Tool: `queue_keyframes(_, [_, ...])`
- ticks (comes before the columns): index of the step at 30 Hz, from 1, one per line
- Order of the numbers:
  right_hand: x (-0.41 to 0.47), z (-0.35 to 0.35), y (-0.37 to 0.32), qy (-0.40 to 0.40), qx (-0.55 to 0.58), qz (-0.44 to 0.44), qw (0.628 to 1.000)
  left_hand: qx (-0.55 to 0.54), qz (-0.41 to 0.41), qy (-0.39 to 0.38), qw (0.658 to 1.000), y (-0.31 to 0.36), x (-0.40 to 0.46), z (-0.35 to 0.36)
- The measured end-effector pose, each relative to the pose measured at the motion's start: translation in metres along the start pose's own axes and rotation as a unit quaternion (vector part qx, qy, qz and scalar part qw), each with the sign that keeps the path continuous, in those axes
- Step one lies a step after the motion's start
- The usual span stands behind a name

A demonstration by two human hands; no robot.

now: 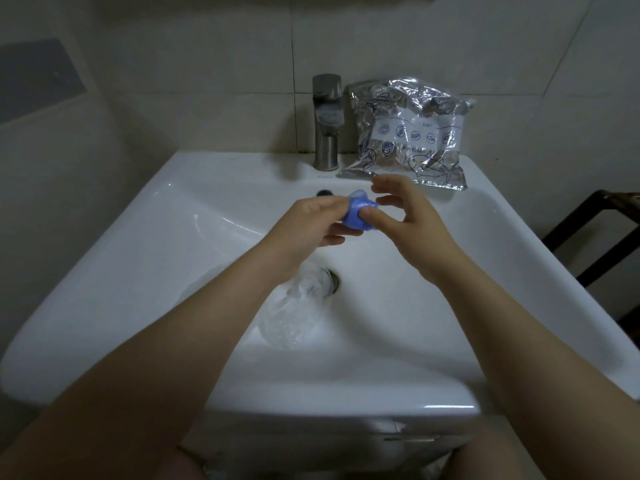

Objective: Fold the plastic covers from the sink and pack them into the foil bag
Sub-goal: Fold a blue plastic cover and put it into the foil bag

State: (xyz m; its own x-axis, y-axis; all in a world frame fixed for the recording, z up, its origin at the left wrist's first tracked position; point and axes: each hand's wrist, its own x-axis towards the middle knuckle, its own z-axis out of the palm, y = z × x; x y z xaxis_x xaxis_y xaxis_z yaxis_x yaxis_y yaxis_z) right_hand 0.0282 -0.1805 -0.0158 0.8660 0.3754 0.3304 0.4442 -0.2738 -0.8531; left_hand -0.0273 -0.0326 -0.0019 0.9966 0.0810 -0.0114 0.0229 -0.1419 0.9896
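Two bare forearms reach in from the bottom corners & meet above the middle of a wide white ceramic sink (pixel 145 271). The left hand (pixel 311 225) comes from the lower left, its fingers curled round one side of a small bunched-up blue-violet plastic cover (pixel 358 213), gripping it. The right hand (pixel 412 216) comes from the lower right: its thumb presses the cover's near side, while the other fingers are spread & loosely bent above it. The cover is crumpled into a compact wad, held in the air over the basin, w/ a paler fold sticking up on top.

Lower in the basin, a see-through crinkled plastic cover (pixel 294 313) lies beside the round metal drain (pixel 333 280), partly over it & partly hidden by the left forearm.

On the sink's back ledge, right side, a silver foil bag printed w/ a fish drawing and round icons (pixel 408 133) leans against the tiled wall. Just left of it stands a brushed-steel tap (pixel 326 123). A dark wooden frame (pixel 595 237) shows at the far right edge.
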Motion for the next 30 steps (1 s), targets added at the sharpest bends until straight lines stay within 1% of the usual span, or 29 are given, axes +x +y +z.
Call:
queue_keyframes(2, [0.001,-0.002,0.000,0.008,0.034,0.027,0.999,0.006,0.016,-0.017,1.000,0.003,0.001,-0.001])
queue_keyframes(3, [0.002,-0.001,-0.002,0.006,0.060,0.045,0.997,0.015,0.036,-0.016,0.999,0.003,0.002,-0.001])
queue_keyframes(6, [0.005,-0.003,-0.001,-0.017,0.150,0.109,0.983,0.008,0.092,0.030,0.995,0.003,0.007,0.006])
queue_keyframes(8, [0.009,-0.008,0.000,-0.051,0.214,0.140,0.965,0.045,0.113,0.067,0.990,0.008,0.013,0.011])
queue_keyframes(10, [0.014,-0.016,0.001,-0.080,0.269,0.142,0.949,0.071,0.128,0.068,0.987,0.014,0.021,0.013])
queue_keyframes(12, [0.025,-0.025,0.000,-0.089,0.302,0.124,0.941,0.076,0.145,0.054,0.985,0.022,0.031,0.015])
queue_keyframes(15, [0.048,-0.038,-0.006,-0.071,0.289,0.097,0.950,0.136,0.172,0.077,0.972,0.037,0.050,0.021])
queue_keyframes(16, [0.058,-0.041,-0.008,-0.060,0.298,0.094,0.948,0.168,0.191,0.093,0.963,0.043,0.058,0.024])
queue_keyframes(18, [0.079,-0.048,-0.010,-0.019,0.317,0.094,0.944,0.243,0.252,0.126,0.928,0.056,0.074,0.032])
queue_keyframes(19, [0.086,-0.051,-0.010,0.013,0.300,0.095,0.949,0.248,0.279,0.142,0.917,0.060,0.081,0.035])
queue_keyframes(20, [0.101,-0.058,-0.009,0.043,0.270,0.092,0.957,0.232,0.290,0.158,0.915,0.072,0.093,0.037])
queue_keyframes(22, [0.122,-0.067,-0.003,0.098,0.188,0.072,0.975,0.217,0.279,0.188,0.917,0.091,0.119,0.036])
queue_keyframes(24, [0.145,-0.078,0.004,0.143,0.107,0.024,0.984,0.313,0.240,0.217,0.893,0.107,0.151,0.030])
queue_keyframes(25, [0.154,-0.081,0.005,0.150,0.065,0.002,0.987,0.370,0.220,0.216,0.876,0.111,0.165,0.026])
queue_keyframes(26, [0.166,-0.087,0.006,0.143,0.023,-0.012,0.989,0.423,0.199,0.200,0.861,0.116,0.181,0.025])
queue_keyframes(28, [0.187,-0.093,0.006,0.119,-0.052,-0.023,0.991,0.517,0.152,0.138,0.831,0.120,0.205,0.023])
queue_keyframes(30, [0.208,-0.097,0.010,0.110,-0.104,-0.008,0.988,0.588,0.119,0.096,0.794,0.124,0.226,0.024])
